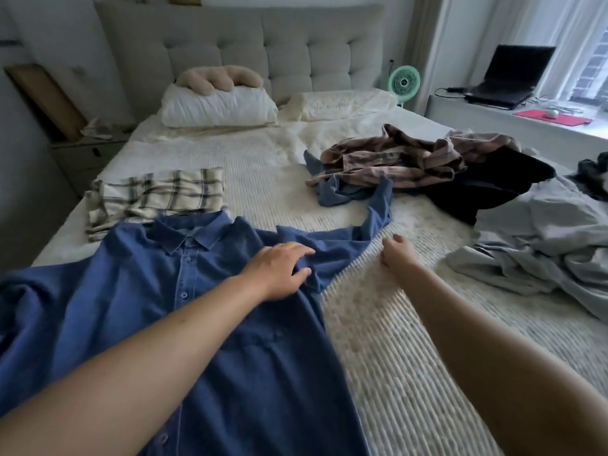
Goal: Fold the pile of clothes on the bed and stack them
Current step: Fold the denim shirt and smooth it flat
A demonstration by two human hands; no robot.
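A blue button-up shirt [210, 324] lies spread front-up across the near left of the bed [394, 373], collar pointing away, its far sleeve trailing off to the right toward the unfolded clothes. The left hand [279, 269] rests flat on the shirt's right shoulder area, fingers nearly straight and spread, pressing the fabric where it bunches at the sleeve seam. The right hand [396, 253] sits just beside the sleeve on the ribbed cream bedspread, fingers loosely curled with the thumb raised; whether it pinches the sleeve's edge cannot be told, and it appears to hold nothing.

Beyond the collar, on the left, a folded cream plaid shirt [154, 195] lies flat, its near edge touching the blue shirt. To the right, a crumpled pink-brown plaid shirt [404, 156] sits heaped over a blue garment [342, 189], with a black garment [487, 185] just beside it and a rumpled grey sheet [539, 238] at the right edge.

At the head of the bed a white pillow [217, 106] carries a beige plush cushion [220, 77], next to a flat cream pillow [342, 102]. Behind stand a tufted grey headboard [240, 44] and a mint-green fan [404, 82]. A laptop [513, 77] stands open on the windowsill desk [493, 116].
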